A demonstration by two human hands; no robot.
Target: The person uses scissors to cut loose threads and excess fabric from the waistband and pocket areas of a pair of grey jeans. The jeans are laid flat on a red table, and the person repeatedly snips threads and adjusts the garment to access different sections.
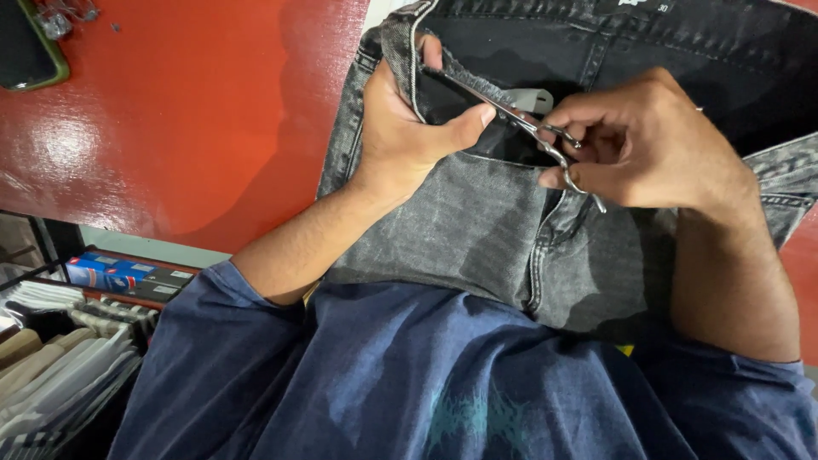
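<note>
Nearest the camera, the person's dark blue shirt [409, 375] fills the lower frame, both short sleeves visible. To the lower left, below the counter edge, a shelf [60, 366] holds stacks of folded garments in pale and striped fabric, with a blue carton [106, 273] lying just above them. Beyond the shirt, a pair of grey washed denim jeans [477, 230] lies spread across the red counter [187, 128], waistband end away from the person. The left hand [405, 128] is closed on a folded edge of the jeans near the waistband, thumb pressed on the outer face and fingers wrapped behind the fabric, holding the edge raised. The right hand [643, 145] is closed around the finger loops of a pair of slim metal scissors [520, 119], which point leftward toward the left thumb. The blades lie against the darker inner side of the jeans, just beside a small white label [532, 98]. Whether the blades are parted cannot be determined. At the far left corner of the counter rests a dark phone in a green case [25, 47].
</note>
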